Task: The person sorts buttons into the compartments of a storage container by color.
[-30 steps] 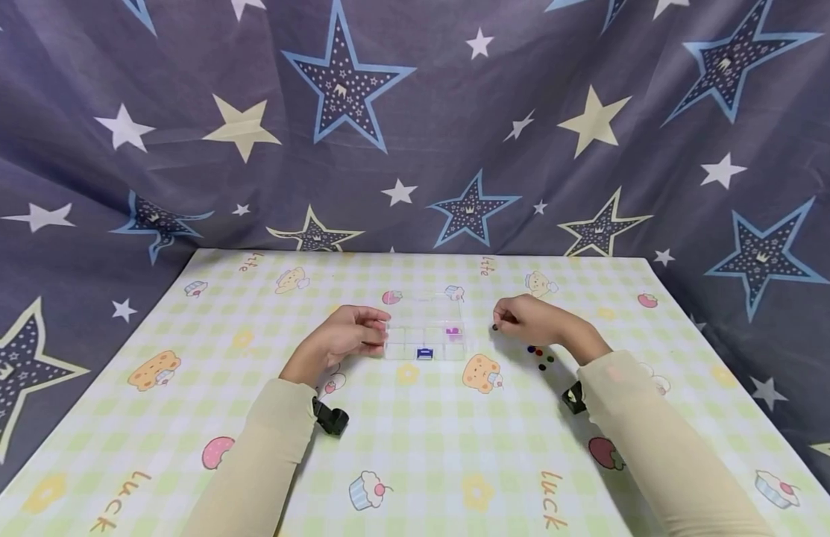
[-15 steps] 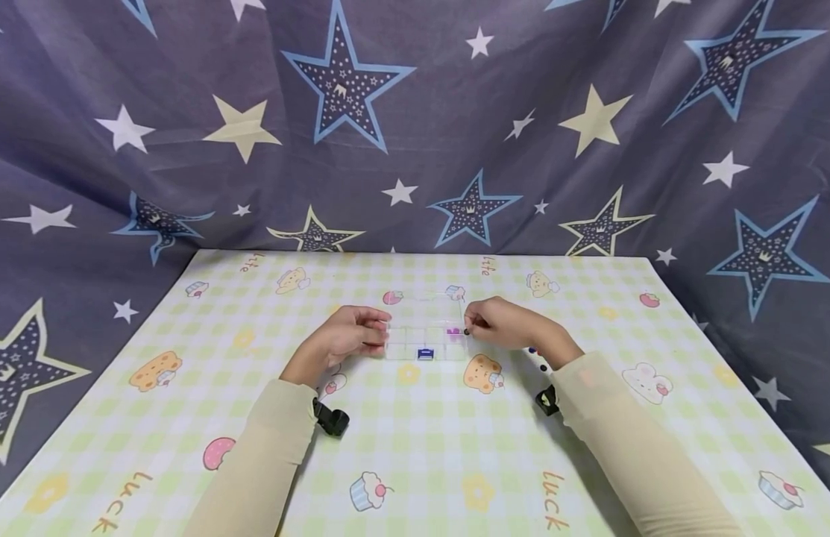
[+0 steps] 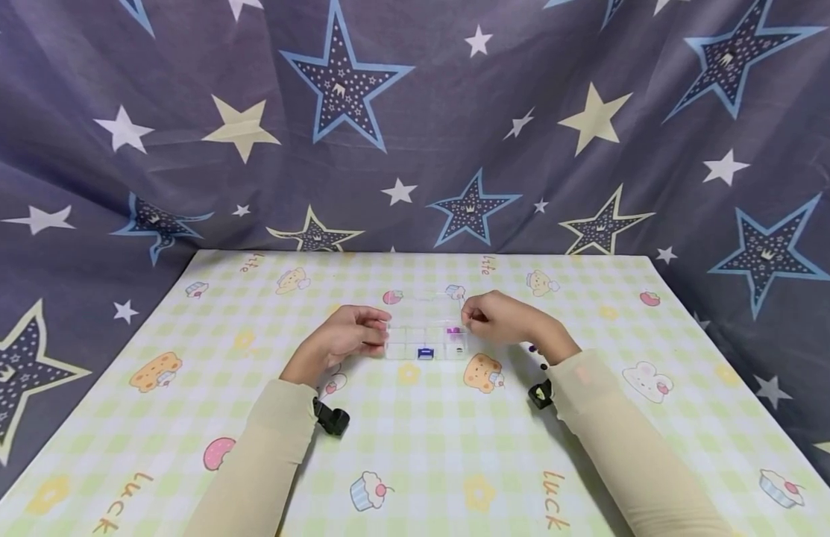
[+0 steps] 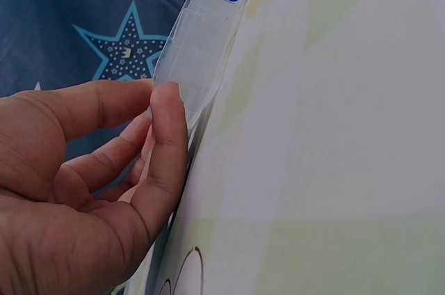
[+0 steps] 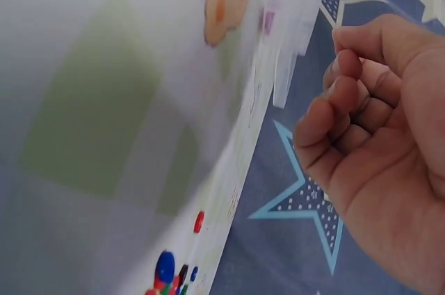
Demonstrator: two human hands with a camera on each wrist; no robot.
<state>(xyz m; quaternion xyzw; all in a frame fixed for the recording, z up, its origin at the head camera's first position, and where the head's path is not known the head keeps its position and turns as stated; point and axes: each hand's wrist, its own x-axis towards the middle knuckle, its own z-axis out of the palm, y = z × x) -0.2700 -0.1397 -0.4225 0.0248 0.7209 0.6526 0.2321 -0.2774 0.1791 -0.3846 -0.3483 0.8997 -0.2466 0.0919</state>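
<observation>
A clear plastic box [image 3: 404, 350] with compartments and a blue latch [image 3: 425, 353] lies on the table, its clear lid [image 3: 424, 307] raised at the back. My left hand [image 3: 347, 332] holds the box's left end between thumb and fingers, as the left wrist view also shows. Purple pieces [image 3: 453, 330] sit in the back right compartment. A small dark disc [image 3: 459, 350] is in the front right one. Beside the box's right end is my right hand [image 3: 502, 317], its fingers curled; nothing shows between them in the right wrist view.
Several small coloured discs lie near the right wrist, among them a blue disc [image 5: 165, 267] and a red disc [image 5: 199, 222]; the forearm partly hides them in the head view. A patterned cloth covers the table [image 3: 415, 418]. Behind it hangs a star-printed curtain [image 3: 428, 97].
My right hand has moved left from the table to the box's right end with a small dark disc and let it go into the front right compartment. My left hand stays put.
</observation>
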